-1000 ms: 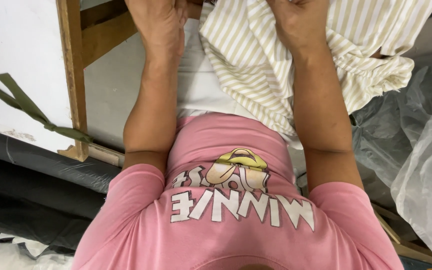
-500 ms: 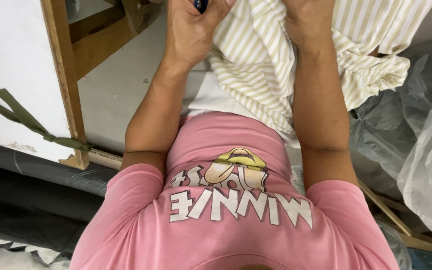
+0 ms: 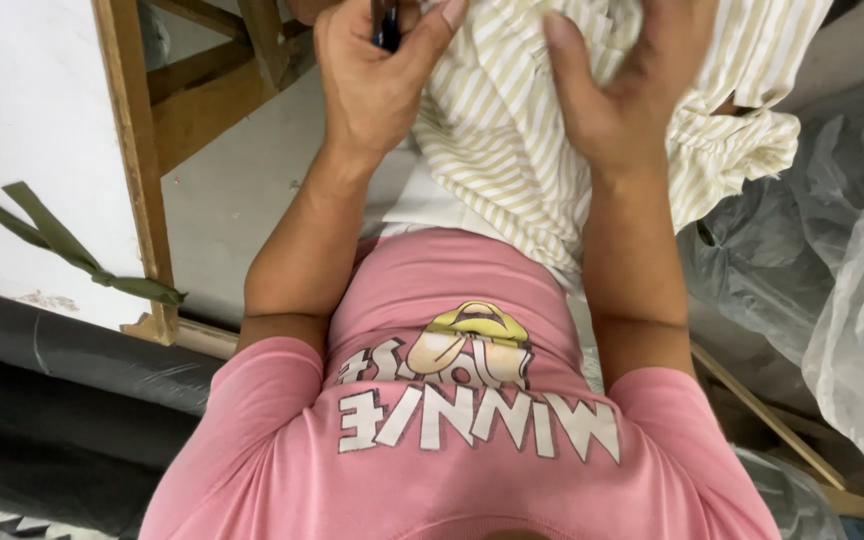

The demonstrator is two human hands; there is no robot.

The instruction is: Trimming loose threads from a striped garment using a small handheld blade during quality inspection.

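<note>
A cream cloth with thin olive stripes lies bunched on my lap, reaching up to the top edge. My left hand is closed around a small dark object, and its thumb presses on the cloth's left side. My right hand rests on the cloth with the fingers bent and the thumb apart; I cannot tell if it pinches the fabric. Both forearms run down to my pink shirt.
A wooden frame stands at the left with a white panel beside it. An olive strap hangs across the panel. Grey floor shows behind the frame. Clear plastic sheeting piles up at the right. A dark roll lies at the lower left.
Both hands have come down into fuller view, closer to me. The dark object in the left hand now shows. The right hand has shifted lower on the striped cloth.
</note>
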